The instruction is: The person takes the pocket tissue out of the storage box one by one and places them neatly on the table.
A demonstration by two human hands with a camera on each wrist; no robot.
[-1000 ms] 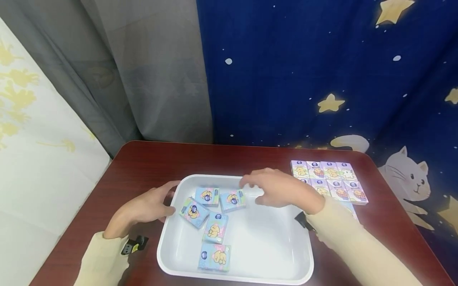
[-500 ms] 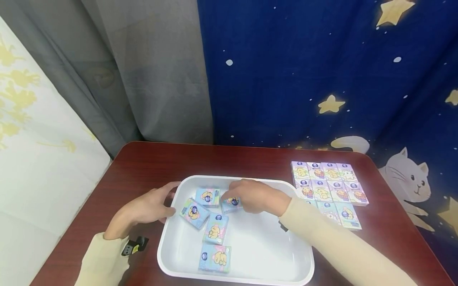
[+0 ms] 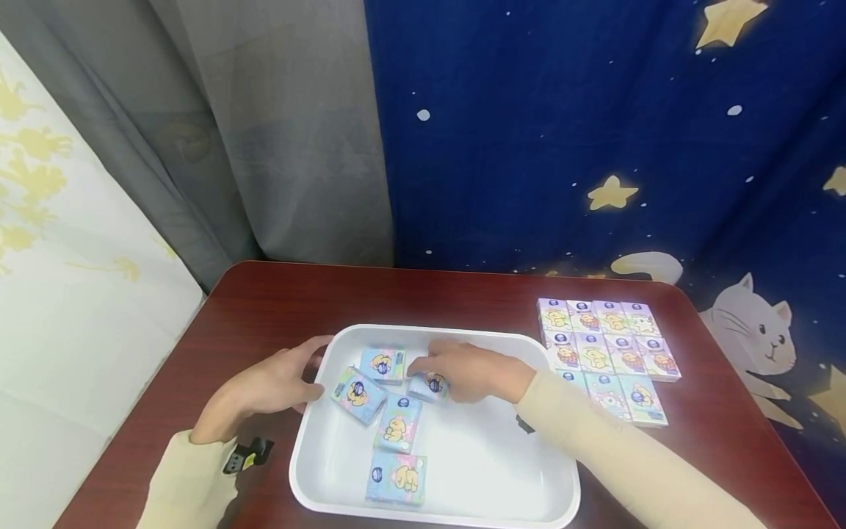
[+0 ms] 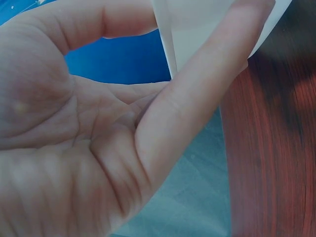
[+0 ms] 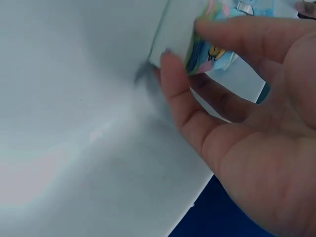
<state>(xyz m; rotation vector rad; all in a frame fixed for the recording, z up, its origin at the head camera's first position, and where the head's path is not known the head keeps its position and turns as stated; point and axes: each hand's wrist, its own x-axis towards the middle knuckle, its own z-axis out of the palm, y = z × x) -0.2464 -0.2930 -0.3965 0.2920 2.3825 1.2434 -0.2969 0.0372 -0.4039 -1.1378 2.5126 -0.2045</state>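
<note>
In the head view my left hand [image 3: 274, 378] grips the left rim of a white tray [image 3: 301, 441], thumb on the rim and fingers outside. The left wrist view shows the thumb [image 4: 197, 89] lying across the tray's wall. Inside the tray, my right hand [image 3: 472, 369] pinches a light-blue pocket tissue pack [image 3: 428, 387] with a cartoon puppy print. In the right wrist view, thumb and fingers close on this pack [image 5: 180, 32], its pale side edge showing. To its left lie more blue packs: one at the back [image 3: 382, 364], one tilted [image 3: 358, 395], others [image 3: 398, 422] nearer the front.
On the table's right side lie rows of purple tissue packs [image 3: 593, 353], with several blue packs [image 3: 640, 400] in front, partly behind the right sleeve. The dark red table [image 3: 291, 294] ends at a grey curtain [image 3: 311, 147] and a blue starry curtain [image 3: 515, 147].
My right hand has come left and down from the tray's back rim onto a blue tissue pack and pinches it; the pack now sits slightly tipped. The left hand stays on the rim.
</note>
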